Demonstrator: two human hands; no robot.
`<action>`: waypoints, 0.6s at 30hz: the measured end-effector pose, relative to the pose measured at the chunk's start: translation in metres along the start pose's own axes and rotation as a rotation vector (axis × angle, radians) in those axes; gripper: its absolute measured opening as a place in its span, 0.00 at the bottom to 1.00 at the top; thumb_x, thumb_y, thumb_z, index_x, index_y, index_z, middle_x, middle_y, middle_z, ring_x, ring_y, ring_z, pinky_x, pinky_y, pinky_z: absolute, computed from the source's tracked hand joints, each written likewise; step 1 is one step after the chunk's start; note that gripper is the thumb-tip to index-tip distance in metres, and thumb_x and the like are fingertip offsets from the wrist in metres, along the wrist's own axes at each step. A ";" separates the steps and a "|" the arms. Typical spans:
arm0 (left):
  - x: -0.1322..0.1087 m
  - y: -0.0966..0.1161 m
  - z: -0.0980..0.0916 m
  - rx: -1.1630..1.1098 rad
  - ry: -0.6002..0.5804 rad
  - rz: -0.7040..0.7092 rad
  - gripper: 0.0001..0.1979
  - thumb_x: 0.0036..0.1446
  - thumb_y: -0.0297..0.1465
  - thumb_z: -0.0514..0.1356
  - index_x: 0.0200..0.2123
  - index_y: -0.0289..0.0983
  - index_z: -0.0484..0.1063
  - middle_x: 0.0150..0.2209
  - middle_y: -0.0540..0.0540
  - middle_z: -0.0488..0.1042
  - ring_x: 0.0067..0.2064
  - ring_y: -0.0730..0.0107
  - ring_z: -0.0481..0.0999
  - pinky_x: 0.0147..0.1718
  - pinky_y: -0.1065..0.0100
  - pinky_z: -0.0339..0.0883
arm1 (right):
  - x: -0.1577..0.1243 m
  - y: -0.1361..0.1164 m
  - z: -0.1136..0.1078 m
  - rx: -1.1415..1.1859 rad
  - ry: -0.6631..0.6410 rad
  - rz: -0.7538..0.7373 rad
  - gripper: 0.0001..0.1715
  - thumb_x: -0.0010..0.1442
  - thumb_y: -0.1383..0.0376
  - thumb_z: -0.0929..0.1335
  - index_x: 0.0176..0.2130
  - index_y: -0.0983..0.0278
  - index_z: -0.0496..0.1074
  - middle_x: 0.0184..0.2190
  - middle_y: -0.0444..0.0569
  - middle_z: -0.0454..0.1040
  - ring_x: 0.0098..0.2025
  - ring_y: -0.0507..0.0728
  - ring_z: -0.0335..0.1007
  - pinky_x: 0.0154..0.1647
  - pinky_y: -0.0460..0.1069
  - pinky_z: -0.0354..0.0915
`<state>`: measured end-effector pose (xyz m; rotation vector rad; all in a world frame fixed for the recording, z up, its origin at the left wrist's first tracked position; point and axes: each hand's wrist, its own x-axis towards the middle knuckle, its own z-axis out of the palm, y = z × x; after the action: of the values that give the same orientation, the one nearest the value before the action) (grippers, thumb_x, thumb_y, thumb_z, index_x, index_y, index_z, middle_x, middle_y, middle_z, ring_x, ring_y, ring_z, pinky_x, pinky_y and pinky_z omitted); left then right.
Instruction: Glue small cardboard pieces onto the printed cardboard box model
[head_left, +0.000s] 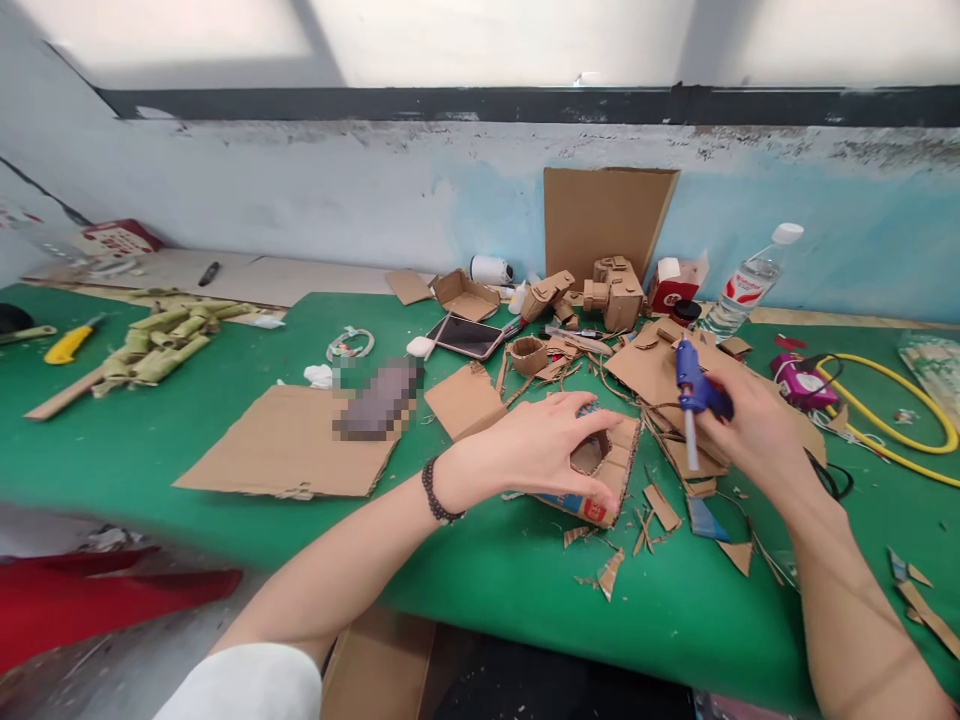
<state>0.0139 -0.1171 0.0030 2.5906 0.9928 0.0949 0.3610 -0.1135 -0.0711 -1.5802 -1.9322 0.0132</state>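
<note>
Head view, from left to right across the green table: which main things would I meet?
Yellow utility knife, cut green stalks, coiled pale cable, smartphone, cardboard box under the left hand, blue glue gun in the right hand, purple box.

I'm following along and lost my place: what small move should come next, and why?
Probably bring the glue gun over to the cardboard box, nozzle turned toward it. The right hand holds the gun to the right of the box, nozzle pointing away from the person, while the left hand holds the box, thumb and fingers spread.
</note>
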 end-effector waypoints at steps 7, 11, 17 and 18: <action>-0.002 0.010 0.002 0.035 0.029 -0.096 0.37 0.77 0.56 0.59 0.79 0.47 0.61 0.80 0.33 0.63 0.72 0.33 0.77 0.60 0.45 0.81 | -0.007 -0.009 -0.012 0.793 -0.249 0.304 0.25 0.77 0.43 0.70 0.51 0.59 0.83 0.28 0.48 0.76 0.29 0.61 0.70 0.29 0.55 0.65; -0.003 0.007 0.008 0.055 0.116 -0.043 0.34 0.76 0.57 0.61 0.69 0.39 0.66 0.72 0.32 0.71 0.65 0.40 0.83 0.52 0.53 0.85 | -0.011 -0.013 -0.014 0.812 -0.367 0.336 0.29 0.75 0.39 0.72 0.49 0.60 0.85 0.24 0.47 0.74 0.26 0.58 0.65 0.25 0.54 0.59; -0.003 0.001 0.016 0.148 0.134 0.002 0.30 0.77 0.59 0.58 0.61 0.39 0.73 0.83 0.32 0.60 0.67 0.36 0.82 0.52 0.49 0.86 | -0.011 -0.015 -0.013 0.844 -0.306 0.359 0.27 0.73 0.39 0.74 0.47 0.59 0.85 0.26 0.48 0.75 0.27 0.60 0.68 0.26 0.53 0.61; -0.003 0.001 0.018 0.148 0.159 0.011 0.30 0.76 0.59 0.58 0.61 0.39 0.74 0.83 0.33 0.61 0.69 0.35 0.81 0.56 0.46 0.85 | -0.011 -0.015 -0.013 0.840 -0.310 0.362 0.27 0.72 0.39 0.74 0.46 0.59 0.85 0.25 0.47 0.74 0.27 0.59 0.67 0.25 0.53 0.60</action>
<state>0.0152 -0.1254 -0.0137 2.7589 1.0784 0.2419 0.3548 -0.1325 -0.0598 -1.3346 -1.4856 1.1208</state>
